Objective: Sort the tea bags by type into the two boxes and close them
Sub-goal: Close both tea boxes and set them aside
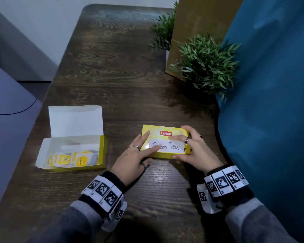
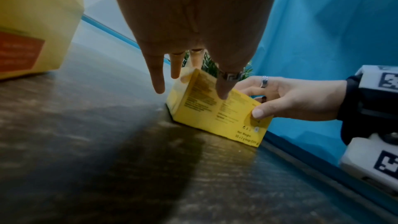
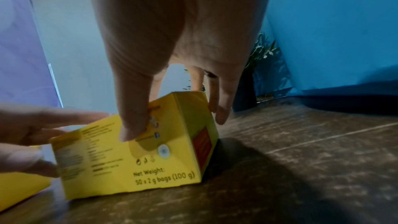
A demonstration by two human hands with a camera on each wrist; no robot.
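A shut yellow Lipton box labelled "Green Tea" [image 1: 167,137] [image 2: 215,115] [image 3: 129,163] lies on the wooden table [image 1: 112,71]. My left hand [image 1: 142,151] [image 2: 193,40] [image 3: 32,134] lays straight fingers on the left part of its lid, thumb by the front face. My right hand [image 1: 188,144] [image 2: 290,98] [image 3: 172,57] grips the box's right end, fingers over the top and thumb pressed on the front tab. To the left stands the second yellow box [image 1: 102,151] [image 2: 32,23] [image 3: 17,190], lid up, with several yellow-tagged tea bags [image 1: 67,160] inside.
Two potted green plants [image 1: 205,65] [image 1: 163,30] and a tall brown paper bag [image 1: 200,23] stand at the back right. Blue fabric [image 1: 270,111] borders the table's right side. The table's left edge runs close to the open box.
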